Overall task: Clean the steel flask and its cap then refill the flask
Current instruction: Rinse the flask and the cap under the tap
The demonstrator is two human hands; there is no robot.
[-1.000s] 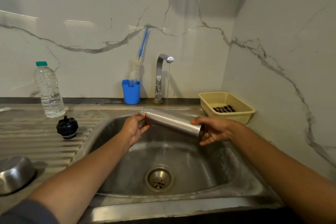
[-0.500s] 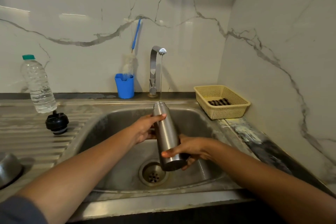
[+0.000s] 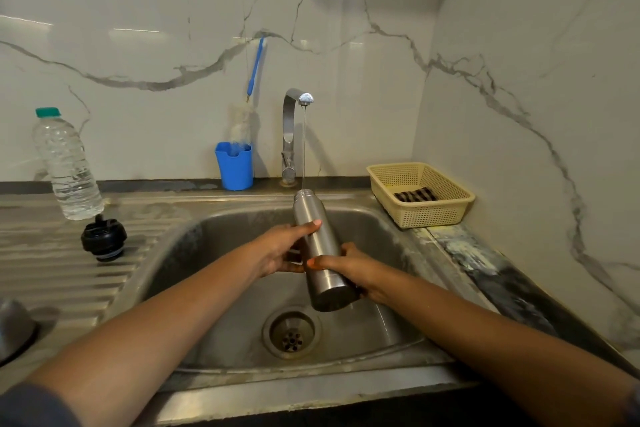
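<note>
Step in hand, prob.: rinsing inside. Steel flask (image 3: 317, 246) is over the sink (image 3: 225, 229), near upright w/ its mouth under the tap (image 3: 291, 121); the thin stream drops in. Left grip (image 3: 280, 251) wraps mid-body, right grip (image 3: 349, 265) clasps near the base. Cap (image 3: 104, 239) sits on the worktop (image 3: 41, 263), left of the sink. Next needs: mouth kept centred, then swirl & tip out.
</note>
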